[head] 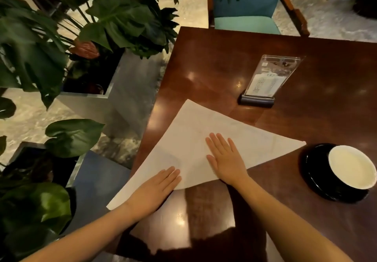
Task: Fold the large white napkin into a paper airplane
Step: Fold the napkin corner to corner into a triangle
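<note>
The white napkin (195, 135) lies flat on the dark wooden table (224, 62), near its left edge, with its near-left corner hanging past that edge. It presents a triangular outline: one point toward the far left, one toward the right near the saucer, one at the near left. Whether it is doubled over cannot be told. Faint crease lines cross its surface.

The left hand (157, 188) rests palm down on the napkin's near edge, fingers extended and close together, gripping nothing. The right hand (226, 159) lies palm down on the napkin's middle, fingers slightly spread, likewise gripping nothing. The two hands are apart, both forearms bare.

To the right, just beside the napkin's right point, stands a white cup (352, 167) on a black saucer (314, 178). Beyond the napkin stands a clear acrylic card holder (265, 78) on a dark base. Across the table is a teal chair (246, 4). Leafy plants (114, 21) in metal planters fill the floor to the left.
</note>
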Demonstrator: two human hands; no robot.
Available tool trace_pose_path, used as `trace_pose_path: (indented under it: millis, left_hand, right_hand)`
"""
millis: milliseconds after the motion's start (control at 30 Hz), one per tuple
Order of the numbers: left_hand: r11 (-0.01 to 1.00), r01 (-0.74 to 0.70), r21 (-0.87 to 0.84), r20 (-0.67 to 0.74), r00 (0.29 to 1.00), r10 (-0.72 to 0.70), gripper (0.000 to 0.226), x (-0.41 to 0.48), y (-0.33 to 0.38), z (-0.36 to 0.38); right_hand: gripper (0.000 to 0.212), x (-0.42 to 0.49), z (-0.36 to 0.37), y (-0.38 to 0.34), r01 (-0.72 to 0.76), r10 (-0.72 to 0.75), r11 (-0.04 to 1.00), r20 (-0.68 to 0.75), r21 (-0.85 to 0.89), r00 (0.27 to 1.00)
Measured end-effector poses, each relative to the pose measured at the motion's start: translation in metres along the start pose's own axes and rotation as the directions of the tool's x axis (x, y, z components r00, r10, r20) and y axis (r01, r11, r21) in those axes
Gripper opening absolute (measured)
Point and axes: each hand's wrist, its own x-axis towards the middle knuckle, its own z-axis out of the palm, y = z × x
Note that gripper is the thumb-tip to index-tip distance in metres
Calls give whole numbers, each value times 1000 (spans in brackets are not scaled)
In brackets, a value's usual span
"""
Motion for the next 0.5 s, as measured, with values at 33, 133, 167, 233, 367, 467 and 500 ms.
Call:
trace_pose_path:
  millis: [33,133,167,233,367,467,500]
  left_hand:
    - [1000,18,12,-15,1000,-18,88,-1,3,-7]
    - [997,69,22,49,996,-70,115,-7,8,-18]
    - [995,89,34,76,993,-91,110,-9,9,-19]
    - [988,145,50,108,983,-150,95,-11,13,-25]
    - [981,171,87,73,981,-177,80,-2,16,-29]
    - [985,155,78,58,985,-160,80,-1,8,-34]
    - [987,143,68,72,986,-148,81,-5,3,-37]
  right_hand:
    - [75,-4,-3,7,4,-4,1000,6,-16,1000]
    - [86,-14,-10,30,-39,41,998,36,-56,999]
    - [85,-16,-13,36,-78,80,995,37,-56,996]
    - [72,-17,-16,37,-153,157,987,63,-52,986]
    - [60,-28,-10,-23,34,-35,999,22,18,999]
    - [60,-41,11,-55,181,-182,983,127,17,975]
    - [61,-44,12,-55,179,-179,984,143,14,973]
